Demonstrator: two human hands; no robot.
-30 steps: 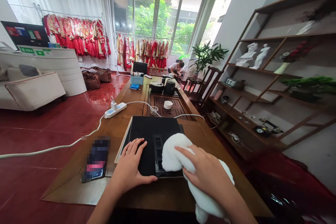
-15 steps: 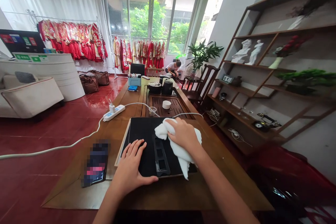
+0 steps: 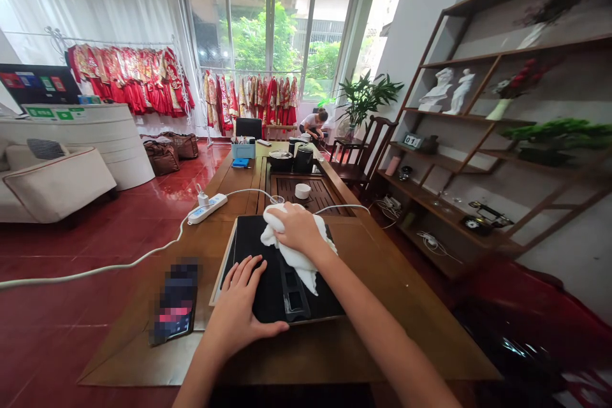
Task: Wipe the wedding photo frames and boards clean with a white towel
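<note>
A flat black appliance (image 3: 253,248) with a glossy top lies on the long wooden table (image 3: 377,268) in front of me. My left hand (image 3: 236,309) rests flat on its near left part, fingers spread. My right hand (image 3: 296,226) presses a white cloth (image 3: 299,260) onto the far middle of the black surface, fingers curled over the cloth. A strip of the cloth trails toward me across the appliance's control panel (image 3: 292,290).
A phone (image 3: 176,299) lies left of the appliance. A white power strip (image 3: 206,209) with its cable crosses the table. Beyond stand a white cup (image 3: 303,190), pots (image 3: 292,159) and a tea tray. A person sits at the far end. Shelves line the right wall.
My right hand has carried the cloth from the near right edge of the appliance up and leftward to its far middle. My left hand has stayed put.
</note>
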